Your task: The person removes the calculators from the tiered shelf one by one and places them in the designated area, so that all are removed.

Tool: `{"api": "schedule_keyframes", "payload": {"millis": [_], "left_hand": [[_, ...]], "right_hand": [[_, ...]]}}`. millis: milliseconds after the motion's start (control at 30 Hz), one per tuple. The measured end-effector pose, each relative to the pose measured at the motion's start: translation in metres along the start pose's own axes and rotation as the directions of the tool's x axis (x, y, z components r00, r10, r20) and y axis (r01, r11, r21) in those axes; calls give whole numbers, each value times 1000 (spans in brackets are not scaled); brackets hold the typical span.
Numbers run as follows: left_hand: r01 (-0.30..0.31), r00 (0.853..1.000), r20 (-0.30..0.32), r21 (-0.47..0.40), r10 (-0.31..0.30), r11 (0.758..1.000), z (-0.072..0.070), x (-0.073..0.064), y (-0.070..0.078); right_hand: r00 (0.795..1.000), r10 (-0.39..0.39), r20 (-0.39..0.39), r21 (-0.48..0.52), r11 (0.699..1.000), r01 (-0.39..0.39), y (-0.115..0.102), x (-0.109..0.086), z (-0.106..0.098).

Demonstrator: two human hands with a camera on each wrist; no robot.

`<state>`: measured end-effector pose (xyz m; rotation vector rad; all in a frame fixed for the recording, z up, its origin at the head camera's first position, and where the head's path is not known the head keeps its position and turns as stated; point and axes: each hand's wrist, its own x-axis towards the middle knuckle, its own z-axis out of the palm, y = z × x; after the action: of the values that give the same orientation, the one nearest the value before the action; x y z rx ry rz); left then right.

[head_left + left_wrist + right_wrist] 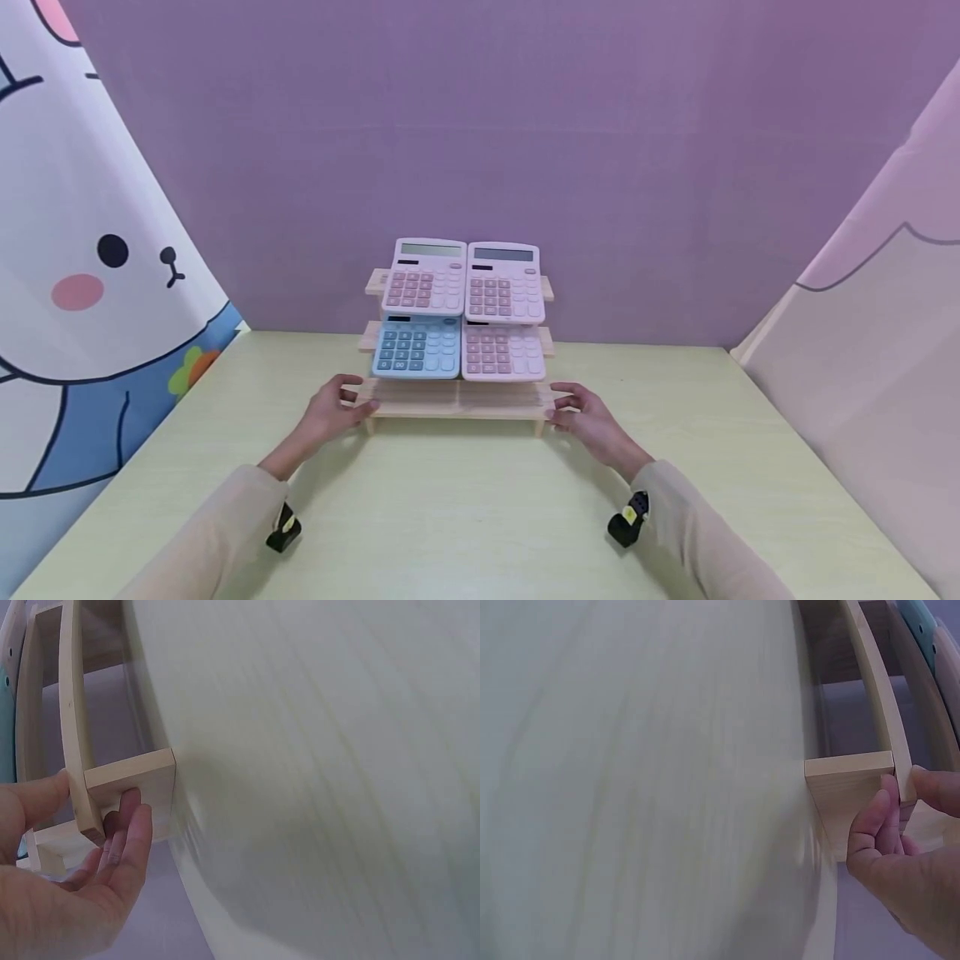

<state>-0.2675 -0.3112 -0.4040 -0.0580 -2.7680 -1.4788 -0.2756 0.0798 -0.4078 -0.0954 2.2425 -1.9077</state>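
A tiered wooden stand [456, 402] rests on the table, holding calculators on its upper two tiers. On the top tier two pink calculators [504, 283] lean side by side. Below them sit a blue calculator [417, 348] at left and another pink calculator [502, 353] at right. My left hand [333, 412] grips the left end of the stand's lowest tier; in the left wrist view its thumb is on top of the board [75, 742] and its fingers curl underneath. At the opposite end my right hand [592, 423] pinches the same tier between thumb and fingers.
The pale wood-patterned table [465, 517] extends in front and to both sides. A purple backdrop [487, 150] stands behind the stand. Cartoon-printed cloth [90, 200] hangs at left, and a pink-and-white cloth [877, 367] hangs at right.
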Motion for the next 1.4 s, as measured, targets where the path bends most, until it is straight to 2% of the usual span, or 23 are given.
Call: {"api": "schedule_keyframes", "payload": {"millis": [467, 967, 1200, 1400], "left_hand": [[32, 999, -9, -17, -33, 999, 1, 2, 0], [10, 1000, -3, -96, -11, 995, 1, 2, -2], [-6, 1000, -9, -87, 5, 996, -1, 1, -4], [3, 1000, -15, -78, -4, 997, -2, 3, -7]], "right_hand": [[1000, -16, 7, -13, 1000, 16, -2, -4, -1], [999, -24, 49, -17, 1000, 25, -4, -6, -3], [999, -22, 43, -40, 999, 24, -6, -5, -1], [999, -12, 48, -24, 1000, 13, -7, -5, 1]]}}
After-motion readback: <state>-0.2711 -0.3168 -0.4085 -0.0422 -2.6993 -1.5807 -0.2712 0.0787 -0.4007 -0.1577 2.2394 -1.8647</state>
